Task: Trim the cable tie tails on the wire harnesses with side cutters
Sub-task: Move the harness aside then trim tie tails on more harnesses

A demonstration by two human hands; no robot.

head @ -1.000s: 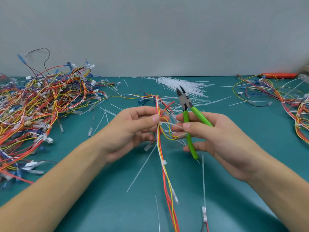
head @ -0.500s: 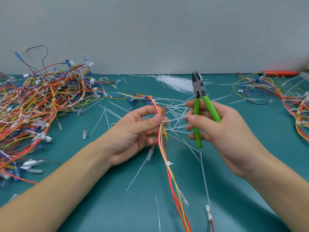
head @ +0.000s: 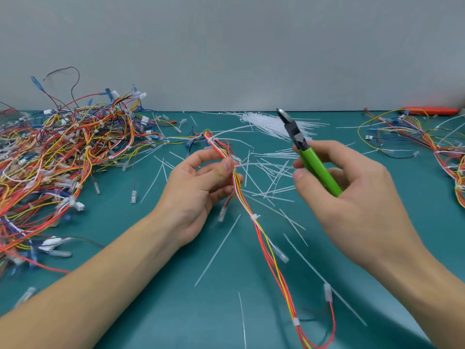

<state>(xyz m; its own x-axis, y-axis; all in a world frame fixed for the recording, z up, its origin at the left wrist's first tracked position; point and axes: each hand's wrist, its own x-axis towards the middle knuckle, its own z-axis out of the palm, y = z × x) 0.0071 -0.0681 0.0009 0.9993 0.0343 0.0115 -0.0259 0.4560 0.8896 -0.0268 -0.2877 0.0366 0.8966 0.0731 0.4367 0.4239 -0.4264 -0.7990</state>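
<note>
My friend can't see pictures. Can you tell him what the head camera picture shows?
A person's left hand pinches a red, yellow and white wire harness while the right hand grips green-handled side cutters, tips pointing up and away. A white cable tie tail sticks out sideways between the hands, over a teal table scattered with cut tails.

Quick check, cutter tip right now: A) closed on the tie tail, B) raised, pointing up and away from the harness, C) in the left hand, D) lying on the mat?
B: the right hand holds the green-handled side cutters with the tip angled up, clear of the harness pinched by the left hand.
</note>
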